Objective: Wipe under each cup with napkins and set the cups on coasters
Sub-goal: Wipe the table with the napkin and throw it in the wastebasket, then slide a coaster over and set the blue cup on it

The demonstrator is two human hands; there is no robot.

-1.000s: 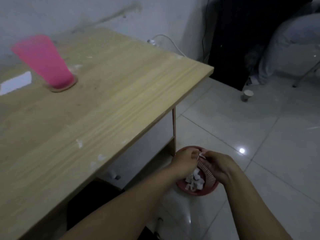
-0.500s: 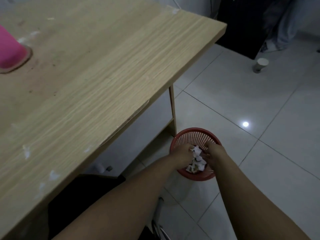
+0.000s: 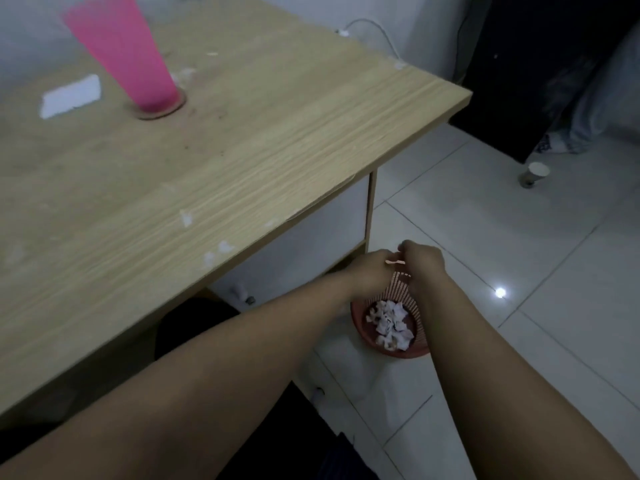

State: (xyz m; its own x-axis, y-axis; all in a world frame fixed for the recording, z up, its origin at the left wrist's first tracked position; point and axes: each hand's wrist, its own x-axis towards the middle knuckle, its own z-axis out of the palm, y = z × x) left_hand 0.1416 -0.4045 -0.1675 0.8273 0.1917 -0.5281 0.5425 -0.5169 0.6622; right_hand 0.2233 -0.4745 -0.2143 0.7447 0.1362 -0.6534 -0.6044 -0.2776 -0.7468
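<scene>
Two bare forearms enter from the near edge and narrow toward the wrists. The left forearm (image 3: 214, 368) comes from the near left corner and is broad and smooth where it is closest. The right forearm (image 3: 485, 368) comes from the near right and looks slimmer. No sleeve, cuff, watch, bracelet or ring shows on either arm; both are uncovered right up to the frame edge. The left hand (image 3: 372, 270) and right hand (image 3: 422, 263) are bare too, seen from the back, with rounded knuckles. Fingertips and nails are too blurred to make out. Between the forearms, at the near edge, lies a dark shape (image 3: 311, 445) that may be clothing; its detail is lost in shadow.
</scene>
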